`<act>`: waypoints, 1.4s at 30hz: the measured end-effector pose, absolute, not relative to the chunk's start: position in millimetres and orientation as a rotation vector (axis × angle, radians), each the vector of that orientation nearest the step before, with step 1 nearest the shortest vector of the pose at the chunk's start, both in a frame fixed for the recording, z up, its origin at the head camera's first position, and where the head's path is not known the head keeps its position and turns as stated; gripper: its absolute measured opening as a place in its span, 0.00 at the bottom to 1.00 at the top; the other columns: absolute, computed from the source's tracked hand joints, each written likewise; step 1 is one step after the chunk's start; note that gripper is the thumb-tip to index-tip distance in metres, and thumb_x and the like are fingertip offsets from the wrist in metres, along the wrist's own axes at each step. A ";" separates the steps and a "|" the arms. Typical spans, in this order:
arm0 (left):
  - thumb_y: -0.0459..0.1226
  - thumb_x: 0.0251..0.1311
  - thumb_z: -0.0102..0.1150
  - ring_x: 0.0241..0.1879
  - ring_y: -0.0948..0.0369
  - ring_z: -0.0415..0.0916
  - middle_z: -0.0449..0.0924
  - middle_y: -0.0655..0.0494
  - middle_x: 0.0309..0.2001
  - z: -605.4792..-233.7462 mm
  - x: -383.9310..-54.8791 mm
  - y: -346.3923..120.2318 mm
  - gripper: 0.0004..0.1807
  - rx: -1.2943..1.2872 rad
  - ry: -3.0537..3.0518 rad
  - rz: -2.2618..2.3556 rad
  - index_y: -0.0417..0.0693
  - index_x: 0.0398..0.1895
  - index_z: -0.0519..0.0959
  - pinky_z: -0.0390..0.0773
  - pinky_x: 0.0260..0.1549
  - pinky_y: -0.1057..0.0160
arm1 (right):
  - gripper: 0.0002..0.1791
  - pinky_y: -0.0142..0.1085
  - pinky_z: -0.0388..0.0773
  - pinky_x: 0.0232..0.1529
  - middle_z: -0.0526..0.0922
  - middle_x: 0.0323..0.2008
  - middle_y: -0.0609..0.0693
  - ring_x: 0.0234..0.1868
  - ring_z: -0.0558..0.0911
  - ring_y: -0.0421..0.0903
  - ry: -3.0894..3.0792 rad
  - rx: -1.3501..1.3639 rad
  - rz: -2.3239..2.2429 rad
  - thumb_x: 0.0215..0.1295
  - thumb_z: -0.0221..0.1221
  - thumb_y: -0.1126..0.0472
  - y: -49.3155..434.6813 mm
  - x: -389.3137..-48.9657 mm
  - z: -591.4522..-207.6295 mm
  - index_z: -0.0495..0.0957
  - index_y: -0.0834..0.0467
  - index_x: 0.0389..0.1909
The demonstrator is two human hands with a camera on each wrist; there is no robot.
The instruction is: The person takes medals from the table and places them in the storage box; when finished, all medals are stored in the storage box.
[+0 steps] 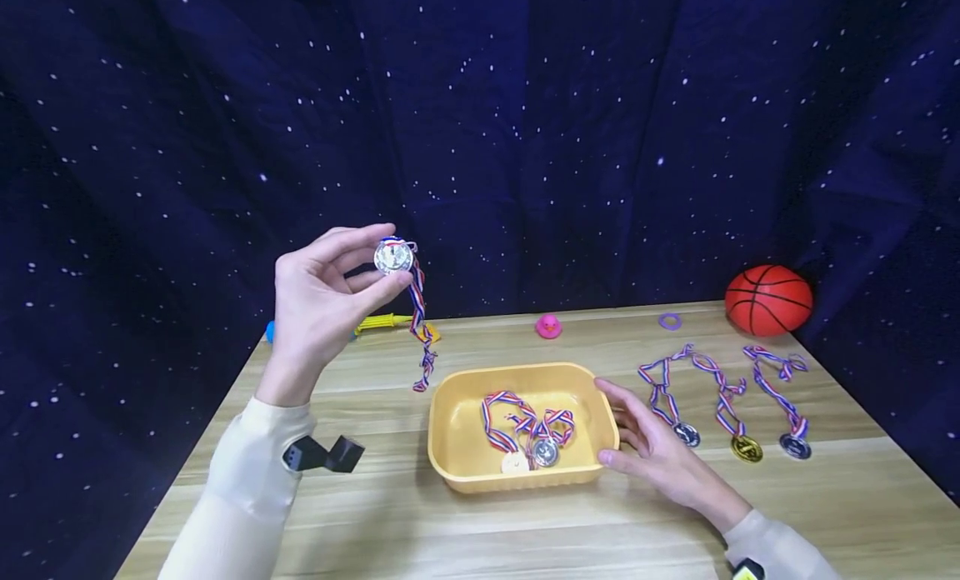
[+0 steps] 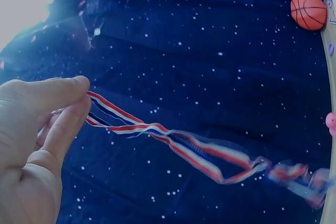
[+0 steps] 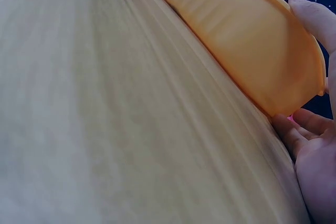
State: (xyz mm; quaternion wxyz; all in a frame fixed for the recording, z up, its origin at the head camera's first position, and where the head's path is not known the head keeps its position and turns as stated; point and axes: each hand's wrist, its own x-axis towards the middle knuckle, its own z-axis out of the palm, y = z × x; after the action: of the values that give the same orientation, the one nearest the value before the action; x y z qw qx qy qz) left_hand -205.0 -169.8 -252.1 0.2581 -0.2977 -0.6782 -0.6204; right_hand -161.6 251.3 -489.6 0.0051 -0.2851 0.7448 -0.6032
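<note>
My left hand (image 1: pixel 315 292) is raised above the table and pinches a silver medal (image 1: pixel 393 257) between thumb and fingers. Its red, white and blue ribbon (image 2: pixel 197 150) dangles down, blurred near its end in the left wrist view. Around the right end of a yellow plastic basin (image 1: pixel 480 483), my right hand (image 1: pixel 656 447) spans the wall, thumb at the near side and index finger on the rim. In the right wrist view, other fingertips touch low on the basin's wall (image 3: pixel 236 35). Inside it lie a silver medal (image 1: pixel 546 452) and a pale-looking medal (image 1: pixel 515 462) with tangled ribbons.
Right of the basin lie a silver medal (image 1: pixel 686 434), a gold medal (image 1: pixel 746 448) and another silver medal (image 1: pixel 795 446) with ribbons. A red basketball (image 1: pixel 768 300), purple ring (image 1: pixel 670 321), pink duck (image 1: pixel 548 327) and yellow pump-like tool (image 1: pixel 384 321) line the back edge.
</note>
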 end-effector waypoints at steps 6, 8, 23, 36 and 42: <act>0.16 0.49 0.82 0.52 0.56 0.92 0.86 0.44 0.51 -258.0 -208.2 -156.7 0.30 -0.850 -1.849 -1.723 0.31 0.60 0.88 0.92 0.48 0.58 | 0.50 0.31 0.77 0.73 0.69 0.77 0.70 0.71 0.81 0.62 2.340 -0.901 -1.888 0.73 0.68 0.73 250.8 -162.1 -489.6 0.54 0.55 0.90; 0.16 0.49 0.82 0.50 0.56 0.93 0.87 0.44 0.50 -265.6 -208.4 -152.8 0.31 -0.865 -1.868 -1.740 0.32 0.60 0.88 0.93 0.48 0.57 | 0.50 0.31 0.77 0.73 0.70 0.77 0.70 0.70 0.81 0.61 2.336 -0.896 -1.889 0.73 0.68 0.73 250.6 -161.5 -489.9 0.54 0.56 0.90; 0.27 0.51 0.88 0.38 0.54 0.90 0.93 0.52 0.47 -350.3 -207.4 -136.4 0.28 -0.784 -2.188 -1.698 0.44 0.57 0.91 0.92 0.45 0.60 | 0.50 0.31 0.77 0.73 0.70 0.77 0.69 0.71 0.81 0.60 2.329 -0.876 -1.884 0.73 0.68 0.74 250.4 -161.2 -491.7 0.54 0.53 0.90; 0.28 0.47 0.90 0.43 0.56 0.93 0.95 0.52 0.46 -390.5 -205.0 -126.1 0.24 -0.634 -2.516 -1.791 0.46 0.49 0.93 0.94 0.39 0.59 | 0.51 0.32 0.77 0.73 0.69 0.78 0.69 0.70 0.81 0.61 2.330 -0.889 -1.890 0.73 0.68 0.73 251.2 -161.5 -490.2 0.54 0.54 0.90; 0.33 0.41 0.94 0.34 0.59 0.91 0.92 0.57 0.36 -400.6 -203.4 -122.3 0.25 -0.766 -2.602 -1.603 0.47 0.46 0.93 0.93 0.37 0.62 | 0.51 0.32 0.78 0.73 0.69 0.77 0.69 0.70 0.81 0.61 2.328 -0.883 -1.891 0.73 0.68 0.73 251.6 -161.7 -490.0 0.54 0.53 0.90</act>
State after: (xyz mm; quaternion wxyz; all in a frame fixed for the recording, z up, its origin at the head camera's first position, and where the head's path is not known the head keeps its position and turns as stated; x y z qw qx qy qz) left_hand -203.4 -122.3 -400.6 -0.0047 -0.2432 -0.8258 -0.5088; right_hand -161.7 251.6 -490.0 0.0078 -0.2824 0.7446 -0.6048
